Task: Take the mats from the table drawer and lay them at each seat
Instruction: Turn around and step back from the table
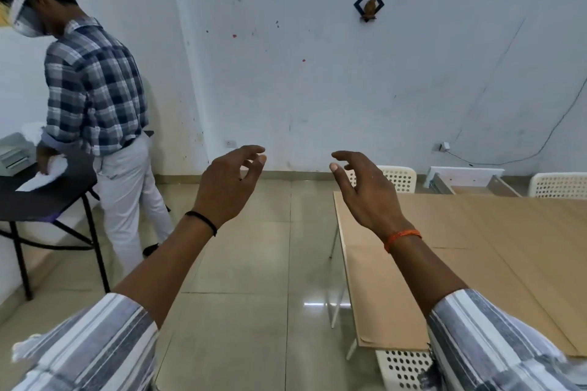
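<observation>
My left hand (230, 182) and my right hand (365, 187) are both raised in front of me, fingers loosely bent, holding nothing. They hover over the tiled floor, left of the table (476, 247), whose top is covered in brown cardboard. At the table's far side an open drawer (470, 182) with a white front sticks out. No mats show in this view.
White perforated chairs stand at the table's far side (398, 178), far right (559, 184) and near edge (403, 368). Another person in a checked shirt (95, 89) works at a black folding table (41, 197) on the left. The beige tiled floor (254, 295) lies between.
</observation>
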